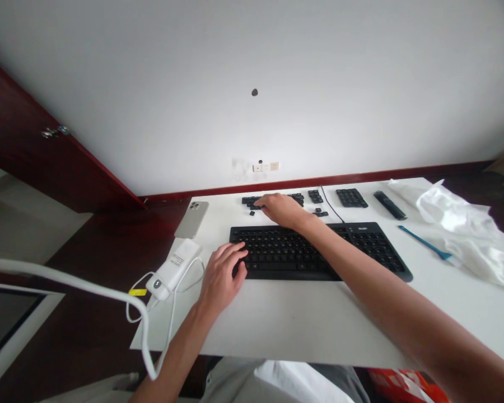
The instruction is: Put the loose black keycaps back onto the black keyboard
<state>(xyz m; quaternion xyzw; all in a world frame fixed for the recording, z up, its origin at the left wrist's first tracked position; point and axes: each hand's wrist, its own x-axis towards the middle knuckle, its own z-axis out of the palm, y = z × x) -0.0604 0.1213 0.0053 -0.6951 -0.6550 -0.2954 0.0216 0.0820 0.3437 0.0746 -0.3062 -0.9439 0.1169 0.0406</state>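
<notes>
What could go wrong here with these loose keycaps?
The right hand is on the loose black keycaps and could scatter them, perhaps over the back edge of the white table. A white cable runs beside the wrist of the left hand, which is on the keyboard, and might snag.

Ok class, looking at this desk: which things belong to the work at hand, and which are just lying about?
Being worked on:
left hand on the black keyboard
right hand at the loose black keycaps

Lying about:
smartphone
white power bank
blue-handled tool
white plastic sheet
</notes>
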